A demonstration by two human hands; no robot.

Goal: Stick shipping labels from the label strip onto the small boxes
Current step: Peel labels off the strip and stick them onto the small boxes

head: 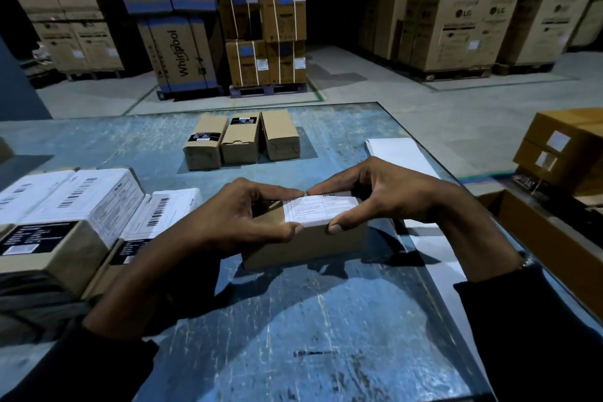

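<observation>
A small brown box [303,245] lies on the blue table [313,320] in front of me. A white shipping label [318,209] sits on its top face. My left hand [241,222] grips the box's left end, thumb at the near edge and fingers along the far edge. My right hand [385,196] holds the right part, with its thumb pressing the label's near edge and its forefinger on the far edge. The white label strip [394,153] runs along the table's right side, partly hidden under my right hand.
Three small brown boxes [241,140] stand in a row at the table's far middle. Labelled boxes [85,202] are stacked at the left. Brown cartons [567,147] sit at the right past the table edge. Large appliance cartons on pallets fill the warehouse floor behind.
</observation>
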